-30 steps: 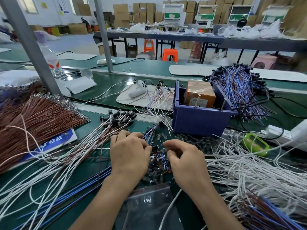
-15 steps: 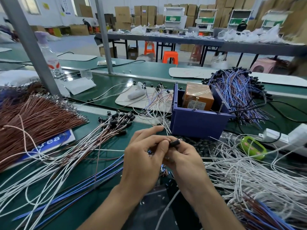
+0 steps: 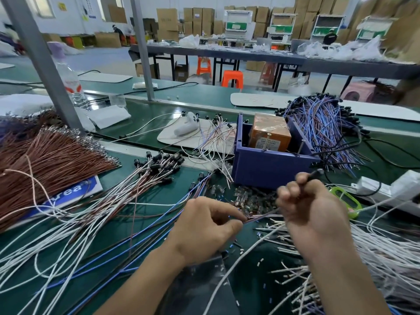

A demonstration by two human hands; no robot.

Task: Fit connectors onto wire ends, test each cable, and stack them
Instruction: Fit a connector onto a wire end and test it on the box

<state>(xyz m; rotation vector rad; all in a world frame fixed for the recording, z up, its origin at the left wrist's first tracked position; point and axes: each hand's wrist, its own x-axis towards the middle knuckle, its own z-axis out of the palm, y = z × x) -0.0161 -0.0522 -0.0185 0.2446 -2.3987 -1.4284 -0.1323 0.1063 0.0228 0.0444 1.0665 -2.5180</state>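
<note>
My left hand [image 3: 204,233] pinches a thin bundle of wires [image 3: 261,216] between thumb and fingertips, just above the green table. My right hand [image 3: 311,208] is curled round the same cable farther along, and a small black connector [image 3: 314,173] sticks out above its fingers. The wires run taut between the two hands. Loose small connectors [image 3: 247,198] lie scattered on the table beyond my hands.
A blue bin [image 3: 268,169] holding an orange box stands behind the hands. Finished blue-and-pink cables [image 3: 322,130] pile up at the back right. Brown wires [image 3: 45,160] fan out at the left, white wires [image 3: 386,258] at the right. A green object [image 3: 347,201] and white power strip [image 3: 391,189] lie right.
My hands have parted: the right one moved up and to the right with the connector end, the left stayed low holding the wires, so the cable is stretched between them.
</note>
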